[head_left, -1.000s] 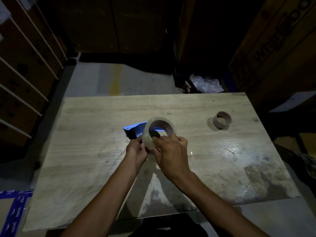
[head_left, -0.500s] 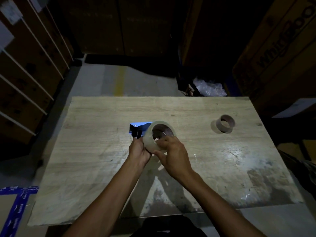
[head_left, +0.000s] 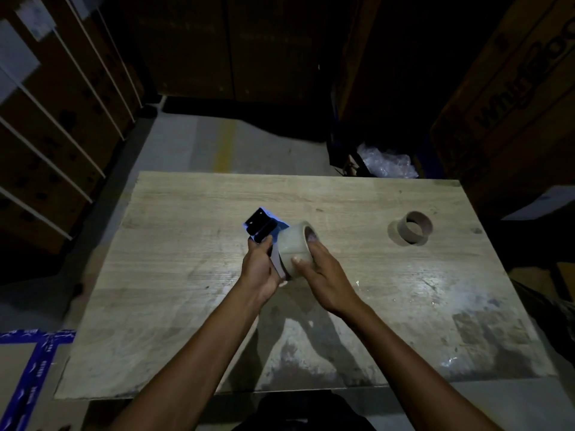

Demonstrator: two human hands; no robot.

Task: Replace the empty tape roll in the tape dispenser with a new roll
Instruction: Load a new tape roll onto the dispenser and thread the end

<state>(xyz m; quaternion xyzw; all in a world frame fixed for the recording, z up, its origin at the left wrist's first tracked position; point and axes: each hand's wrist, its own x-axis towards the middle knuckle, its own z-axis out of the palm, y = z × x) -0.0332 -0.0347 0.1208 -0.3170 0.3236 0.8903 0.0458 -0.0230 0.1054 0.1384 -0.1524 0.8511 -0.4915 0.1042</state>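
The left hand (head_left: 259, 269) gripped the tape dispenser (head_left: 264, 229); the right hand (head_left: 323, 270) clasped the new roll (head_left: 294, 244) against it, with the empty core (head_left: 415, 227) far right on the worktop (head_left: 186, 275).

The left hand (head_left: 259, 269) covers the handle of the tape dispenser (head_left: 263, 227), and the new tape roll (head_left: 294, 247) hides the dispenser's hub, so whether the roll sits on it cannot be told. Beyond the dispenser, darkness swallows the cardboard boxes (head_left: 510, 98), their printed name cut by the edge.
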